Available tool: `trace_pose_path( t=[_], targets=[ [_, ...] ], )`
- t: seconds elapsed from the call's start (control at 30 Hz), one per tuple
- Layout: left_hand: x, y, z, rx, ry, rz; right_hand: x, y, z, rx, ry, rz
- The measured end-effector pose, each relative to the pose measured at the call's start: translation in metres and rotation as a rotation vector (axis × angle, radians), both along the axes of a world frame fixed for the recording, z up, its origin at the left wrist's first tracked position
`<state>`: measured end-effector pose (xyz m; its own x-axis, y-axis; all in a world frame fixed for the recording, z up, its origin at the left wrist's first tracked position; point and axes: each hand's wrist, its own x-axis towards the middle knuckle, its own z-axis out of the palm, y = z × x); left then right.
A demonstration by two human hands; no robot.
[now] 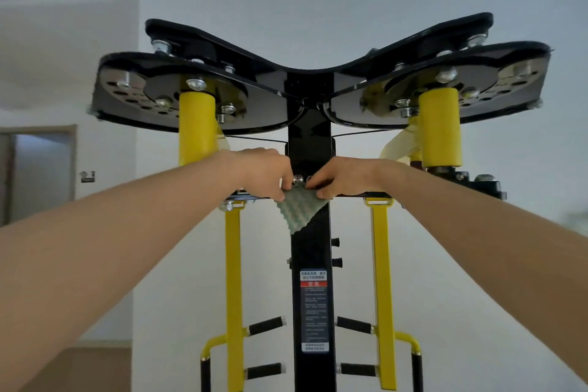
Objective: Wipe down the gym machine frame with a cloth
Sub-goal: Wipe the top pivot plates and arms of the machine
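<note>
Our green waffle cloth (pixel 299 212) hangs against the black centre post (pixel 313 251) of the machine, its top edge pinched by our left hand (pixel 265 172) and right hand (pixel 339 180). We would pull it taut and flat, then draw it down the post with even pressure. We count one cloth, two hands, two yellow uprights (pixel 234 264) and four black grips (pixel 265 325).

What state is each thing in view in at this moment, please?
black post: upright.
cloth: held against the black post, one corner hanging down.
left hand: fingers pinching the cloth's upper edge.
right hand: fingers pinching the cloth's upper edge.
warning label: stuck flat on the black post, below the cloth.
yellow arms: hanging down, untouched.
</note>
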<state>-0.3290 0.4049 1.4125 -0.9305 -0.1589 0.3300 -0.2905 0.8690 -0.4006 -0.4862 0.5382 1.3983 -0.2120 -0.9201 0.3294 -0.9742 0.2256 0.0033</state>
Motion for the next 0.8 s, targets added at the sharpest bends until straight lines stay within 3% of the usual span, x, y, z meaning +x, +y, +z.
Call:
trace_pose_path(
  t=[0.17, 0.33, 0.63, 0.8],
  targets=[
    [0.035, -0.002, -0.005, -0.13, 0.024, 0.031, 0.009, -0.027, -0.009, -0.085, -0.116, 0.124],
    [0.064, 0.004, -0.015, -0.194, 0.046, 0.037, 0.026, -0.044, -0.019, -0.118, -0.058, 0.208],
    [0.103, 0.001, -0.025, -0.293, 0.151, -0.052, 0.05, -0.052, -0.053, -0.427, -0.071, 0.395],
    [0.092, 0.002, -0.031, -0.283, 0.252, -0.08, 0.04, -0.045, -0.051, -0.372, -0.023, 0.368]
  ],
)
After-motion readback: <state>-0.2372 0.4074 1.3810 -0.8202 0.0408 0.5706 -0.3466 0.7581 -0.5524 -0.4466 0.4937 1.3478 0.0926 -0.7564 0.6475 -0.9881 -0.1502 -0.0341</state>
